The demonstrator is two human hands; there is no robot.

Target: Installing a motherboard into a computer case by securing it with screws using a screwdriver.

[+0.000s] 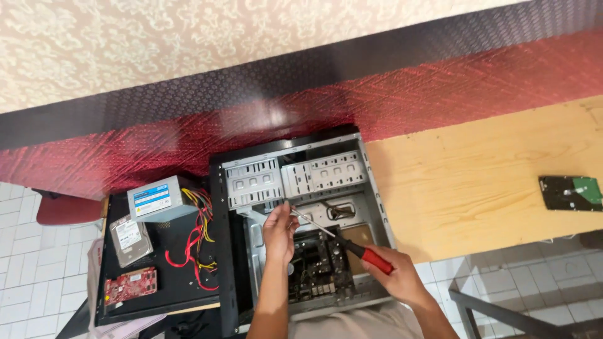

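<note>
- Screwdriver point(352, 246): judged light and rigid; the thick red-and-black handle gives a sure hold, while the thin bright shaft would be slippery and is better only steadied.
- Right hand point(399, 276): fingers wrapped around the red handle, low over the open desktop computer case point(377, 188).
- Left hand point(279, 232): fingertips pinched together at the shaft's tip, just below the drive cages point(295, 179); whether they also hold a screw cannot be made out.
- Case: judged heavy, stiff sheet metal with probable sharp edges; it lies on its side, side panel off, against the wooden table point(490, 182).
- Motherboard point(320, 267): dark, mounted inside the case beneath both hands; judged fragile, best handled by its edges.
- Left of the case, on a black panel point(163, 282): power supply point(157, 199) with loose red and yellow wires, a hard drive point(130, 240), a red expansion card point(130, 285).
- A second hard drive point(570, 192) lies well apart on the table.
</note>
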